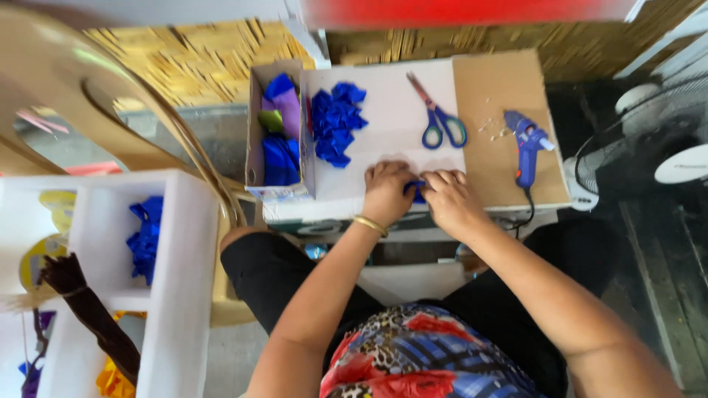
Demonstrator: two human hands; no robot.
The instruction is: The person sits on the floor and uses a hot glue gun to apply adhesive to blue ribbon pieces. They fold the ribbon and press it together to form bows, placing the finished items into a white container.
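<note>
Both hands at worktop [398, 140] front edge; left hand [387, 193] and right hand [450, 199] pinching one blue petal [417, 190] between them, shaping it; next likely needs glue gun [527, 144], lying right; petal pile [335, 121] behind.

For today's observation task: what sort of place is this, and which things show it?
Probably a home craft corner. A glue gun and scissors lie on a makeshift board, and both hands press a blue piece near a blue pile.

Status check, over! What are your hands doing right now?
Both hands, left hand and right hand, pinching a small blue piece. Scissors and glue gun lying beyond. Nothing blocking.
</note>
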